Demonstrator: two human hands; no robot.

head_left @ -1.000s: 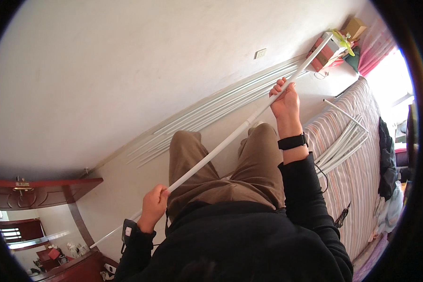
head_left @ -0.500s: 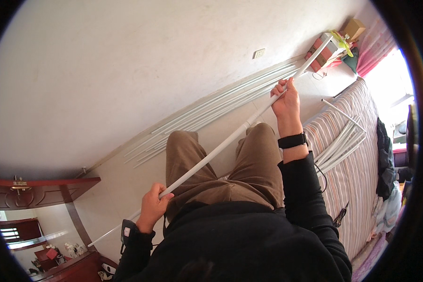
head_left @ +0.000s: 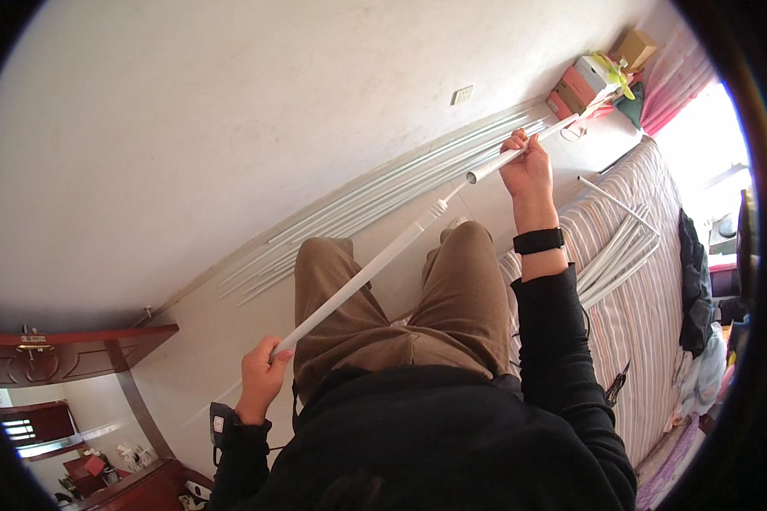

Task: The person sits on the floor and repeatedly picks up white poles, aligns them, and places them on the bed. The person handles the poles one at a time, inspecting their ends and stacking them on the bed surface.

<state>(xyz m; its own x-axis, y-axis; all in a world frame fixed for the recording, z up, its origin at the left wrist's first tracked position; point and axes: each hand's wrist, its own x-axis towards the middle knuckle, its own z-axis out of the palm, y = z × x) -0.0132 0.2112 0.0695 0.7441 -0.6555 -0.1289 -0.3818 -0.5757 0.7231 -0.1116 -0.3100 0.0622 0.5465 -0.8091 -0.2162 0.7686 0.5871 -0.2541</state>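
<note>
In the head view, the person's left hand [head_left: 261,380] is closed around a white pole [head_left: 360,278] slanting up rightward; the right hand [head_left: 527,169] clasps a white tube [head_left: 491,167] roughly in line. A thin rod [head_left: 457,192] spans their gap, nearer the right hand.

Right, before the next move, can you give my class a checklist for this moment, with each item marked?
1. Left fingers closed round the pole: ok.
2. Right fingers closed round the tube: ok.
3. Pole and tube joined: not ok; a gap shows, with a thin rod between them.
4. Rod well inside the tube: cannot tell how far in it goes.
5. Pole's far left end off the floor: cannot tell, too faint.
6. Bundle on the bed, apart from both hands: ok.
</note>
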